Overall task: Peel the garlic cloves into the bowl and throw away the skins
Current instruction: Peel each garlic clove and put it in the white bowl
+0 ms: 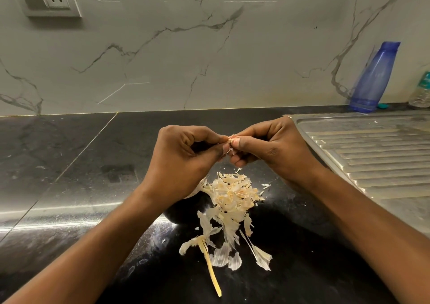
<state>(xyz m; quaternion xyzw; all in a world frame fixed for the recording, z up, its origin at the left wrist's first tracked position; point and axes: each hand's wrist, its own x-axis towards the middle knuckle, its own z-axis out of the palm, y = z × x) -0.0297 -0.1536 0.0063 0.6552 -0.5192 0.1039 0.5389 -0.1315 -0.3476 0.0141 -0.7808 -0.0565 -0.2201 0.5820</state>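
Many skins (232, 199) lie heaped on the worktop (69, 175), none binned yet, so peeling looks well along. The left hand (186, 161) and right hand (267, 150) pinch one clove (231, 139) between them above the heap; the bowl is not clearly visible.

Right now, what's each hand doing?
Left hand: pinches the small pale papery-skinned garlic clove.
Right hand: pinches the same clove.

Item: garlic clove (231, 139), held in two hands.
Left hand (186, 157) and right hand (270, 150) pinch it at the fingertips, above a pile of skins (232, 196) on the black countertop (81, 164); steel drainboard (372, 150) right, blue bottle (374, 78) behind.
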